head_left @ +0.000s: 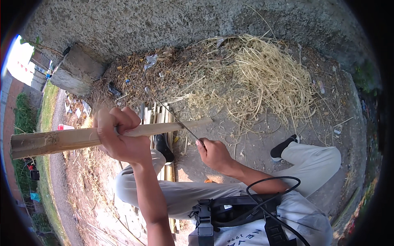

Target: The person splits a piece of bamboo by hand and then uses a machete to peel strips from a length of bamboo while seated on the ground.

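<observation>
My left hand (121, 133) is wrapped round a split wooden pole (76, 140). The pole's thick end points left and its thin tip reaches the middle of the view. My right hand (214, 155) is closed round the grip of a long knife (182, 125), its handle mostly hidden by the fingers. Seen nearly edge-on, the narrow dark blade crosses the pole near its thin end and slants up to the left. I cannot tell whether blade and wood touch.
A heap of pale shavings (275, 78) lies ahead by the rough wall (184, 24). Several wooden strips (162, 115) are stacked on the ground beside my dark shoe (164, 149). A concrete block (78, 69) stands far left. A black cable (273, 178) loops over my lap.
</observation>
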Demonstrator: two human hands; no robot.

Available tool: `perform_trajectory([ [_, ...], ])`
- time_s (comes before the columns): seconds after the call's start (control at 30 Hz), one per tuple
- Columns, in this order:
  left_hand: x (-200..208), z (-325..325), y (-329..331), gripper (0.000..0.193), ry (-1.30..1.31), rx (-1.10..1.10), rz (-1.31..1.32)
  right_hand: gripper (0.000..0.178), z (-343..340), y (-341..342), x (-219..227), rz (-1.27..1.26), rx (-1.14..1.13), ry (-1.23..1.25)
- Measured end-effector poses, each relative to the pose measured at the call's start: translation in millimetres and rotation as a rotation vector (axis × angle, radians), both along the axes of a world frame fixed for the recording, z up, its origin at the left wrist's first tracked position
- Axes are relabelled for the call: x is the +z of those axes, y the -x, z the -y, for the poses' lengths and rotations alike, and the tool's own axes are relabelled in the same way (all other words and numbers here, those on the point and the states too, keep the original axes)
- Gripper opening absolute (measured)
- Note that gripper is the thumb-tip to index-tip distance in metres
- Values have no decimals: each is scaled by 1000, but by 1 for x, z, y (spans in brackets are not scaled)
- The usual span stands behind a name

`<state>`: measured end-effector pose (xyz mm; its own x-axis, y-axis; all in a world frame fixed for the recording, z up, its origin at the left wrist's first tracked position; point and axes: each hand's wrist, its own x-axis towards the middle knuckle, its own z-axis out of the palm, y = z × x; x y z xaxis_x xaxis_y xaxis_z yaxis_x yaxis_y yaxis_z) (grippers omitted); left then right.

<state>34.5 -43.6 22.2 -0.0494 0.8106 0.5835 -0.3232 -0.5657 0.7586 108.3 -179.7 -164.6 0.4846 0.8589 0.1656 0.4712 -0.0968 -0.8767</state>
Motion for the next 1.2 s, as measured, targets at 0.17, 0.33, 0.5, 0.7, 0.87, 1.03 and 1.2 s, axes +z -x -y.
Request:
perform_trajectory([
  [0.17, 0, 2, -2, 36, 19, 9, 84, 35, -15, -20, -64, -86, 18, 354],
  [0.33, 0, -1, -3, 37, -86, 26, 31, 33, -11, -4, 3, -33, 31, 215],
  [0.5, 4, 5, -4, 35, -3, 27, 23, 30, -5, -15, -96, -15, -29, 211],
  [0.7, -9, 1, -6, 20, -285, -13, -21, 29, 2, -17, -68, -17, -41, 397],
  [0.87, -13, -24, 3, 16, -562, 4, -175, 29, -8, -8, -19, -157, 7, 238],
  [1.03, -13, -21, 6, 19, -450, -7, -103, 31, 0, -22, -124, -42, -82, 500],
  [1.2, -16, -20, 2, 20, -348, -63, 13, 33, -4, -23, -54, -113, -22, 414],
])
